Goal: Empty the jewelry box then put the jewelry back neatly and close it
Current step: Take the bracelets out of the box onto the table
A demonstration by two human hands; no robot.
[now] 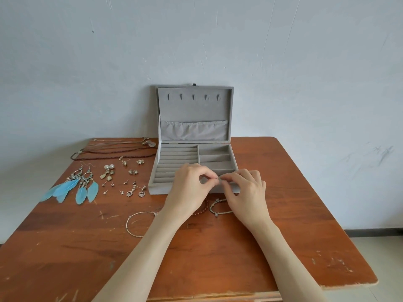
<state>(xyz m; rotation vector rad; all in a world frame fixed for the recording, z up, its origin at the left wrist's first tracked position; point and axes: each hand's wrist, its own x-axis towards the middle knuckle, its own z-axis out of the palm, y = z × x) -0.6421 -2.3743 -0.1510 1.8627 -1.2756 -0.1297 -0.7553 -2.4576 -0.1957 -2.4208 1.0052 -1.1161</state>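
A grey velvet jewelry box (157,171) stands open at the table's back, lid upright against the wall, its visible compartments bare. Over its front right corner my left hand (192,184) and my right hand (244,188) meet, fingertips pinched together on one small, thin piece of jewelry that is too tiny to identify. Blue feather earrings (72,188), pearl and drop earrings (108,172), several small studs (128,184) and necklaces (113,152) lie left of the box. Bracelets lie in front of it: a thin chain (135,223), a dark beaded one (201,211), a cord one (218,209).
The worn wooden table (283,225) stands against a pale wall. Its right edge drops to a tiled floor (379,258). My forearms cross the table's front middle and hide part of the bracelets.
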